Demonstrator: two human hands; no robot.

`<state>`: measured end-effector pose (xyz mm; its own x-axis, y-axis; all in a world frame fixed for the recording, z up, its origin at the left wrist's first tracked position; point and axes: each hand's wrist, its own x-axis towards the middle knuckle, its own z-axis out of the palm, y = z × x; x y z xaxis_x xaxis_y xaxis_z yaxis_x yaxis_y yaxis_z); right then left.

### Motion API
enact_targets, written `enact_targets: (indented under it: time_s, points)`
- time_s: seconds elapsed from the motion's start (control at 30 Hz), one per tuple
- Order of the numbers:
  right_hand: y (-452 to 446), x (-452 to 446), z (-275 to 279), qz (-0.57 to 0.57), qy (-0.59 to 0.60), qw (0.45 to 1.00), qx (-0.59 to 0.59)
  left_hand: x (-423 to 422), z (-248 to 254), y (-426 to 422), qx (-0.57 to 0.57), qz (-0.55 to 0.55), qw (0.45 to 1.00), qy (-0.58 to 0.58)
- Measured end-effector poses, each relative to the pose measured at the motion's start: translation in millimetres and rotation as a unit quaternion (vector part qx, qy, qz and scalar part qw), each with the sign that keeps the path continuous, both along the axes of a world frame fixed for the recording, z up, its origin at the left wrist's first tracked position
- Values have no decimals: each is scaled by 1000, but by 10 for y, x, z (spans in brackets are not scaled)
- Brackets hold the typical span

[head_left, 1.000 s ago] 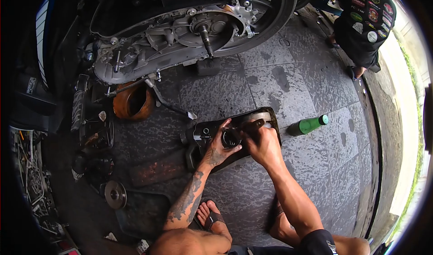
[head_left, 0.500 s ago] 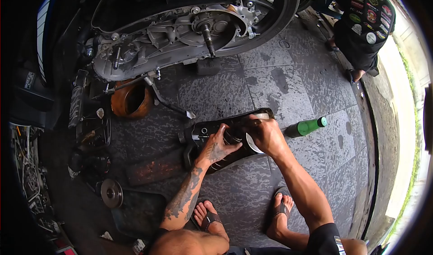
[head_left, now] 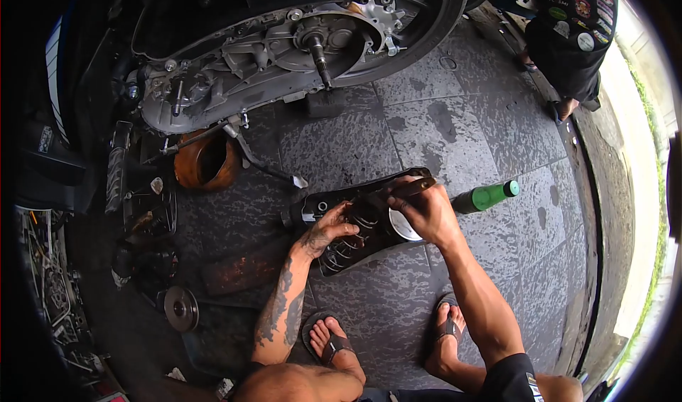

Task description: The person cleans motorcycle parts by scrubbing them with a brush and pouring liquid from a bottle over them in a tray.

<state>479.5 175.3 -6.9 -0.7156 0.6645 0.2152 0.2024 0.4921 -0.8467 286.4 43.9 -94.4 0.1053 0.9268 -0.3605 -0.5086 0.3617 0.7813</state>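
My left hand point(head_left: 330, 229) grips a dark, greasy round part point(head_left: 364, 213) over a black elongated cover point(head_left: 310, 204) lying on the floor like a tray. In my right hand point(head_left: 430, 213) is a brush with a brown handle point(head_left: 419, 186); its dark working end points left at the round part, and its tip is hard to make out. Below my right hand, a shiny round metal piece point(head_left: 403, 226) sits in the cover. Coil-like metal rings point(head_left: 341, 254) show beneath my left hand. A green bottle point(head_left: 489, 196) lies just right of the cover.
Ahead stands a scooter's opened engine case point(head_left: 234, 82) with a bare shaft and the rear wheel point(head_left: 440, 43). An orange-brown pot point(head_left: 206, 162) sits left, a metal disc point(head_left: 181, 309) lower left. Another person point(head_left: 572, 39) is at the upper right.
My right hand has turned and risen slightly, bringing the brown brush handle into view. My left hand has rolled, its fingers curling round the dark part. The camera view has shifted slightly.
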Motion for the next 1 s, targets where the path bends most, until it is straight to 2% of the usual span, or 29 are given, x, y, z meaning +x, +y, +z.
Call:
enact_targets:
  time_s: [0.07, 0.1, 0.13, 0.2, 0.3, 0.33, 0.4, 0.47, 0.53, 0.57, 0.6, 0.63, 0.67, 0.73, 0.83, 0.93, 1.0]
  points:
    - [-21, -9, 50, 53, 4, 998, -12, 7, -91, 34, -23, 25, 999, -13]
    - [-35, -43, -39, 47, 3, 998, 38, 24, -98, 55, -21, 22, 999, -14]
    - [-29, -30, -83, 43, 2, 998, 39, 29, -107, 66, -12, 58, 998, 16]
    - [-42, -55, -95, -103, -60, 993, 7, 20, -123, 42, -7, 96, 994, 45]
    - [-191, -108, -183, -76, -100, 992, 21, 40, -165, -36, 20, 167, 980, 107]
    - [-244, -145, -179, -51, -119, 991, 31, 101, -176, -25, 22, 165, 980, 106]
    - [-314, -234, -410, -53, -154, 986, 34, 223, -218, -55, 27, 272, 961, 46]
    - [-360, -307, -546, -70, -157, 985, 28, 240, -330, -107, 18, 266, 962, 54]
    - [-448, -401, -769, -60, -198, 978, 34, 314, -288, -83, -72, 255, 949, 171]
    - [-485, -441, -823, -51, -236, 970, 42, 284, -453, -74, -86, 218, 936, 263]
    - [-504, -477, -787, -50, -235, 970, 42, 245, -537, -76, -86, 219, 935, 264]
    - [-525, -503, -747, -30, -264, 963, 39, 208, -617, -93, -54, 169, 878, 444]
    - [-548, -520, -716, -9, -293, 955, 34, 190, -577, -103, -22, 113, 787, 606]
    - [-491, -464, -685, -14, -279, 959, 38, 320, -523, -72, -97, 85, 780, 612]
    - [-470, -254, -371, -101, -134, 985, -38, 363, -647, -65, -75, 131, 808, 570]
    - [-541, -114, -321, -115, -119, 980, -112, 328, -670, 19, -106, 100, 821, 553]
    - [-603, -40, -446, -110, -128, 980, -103, 365, -656, 42, -130, 153, 809, 552]
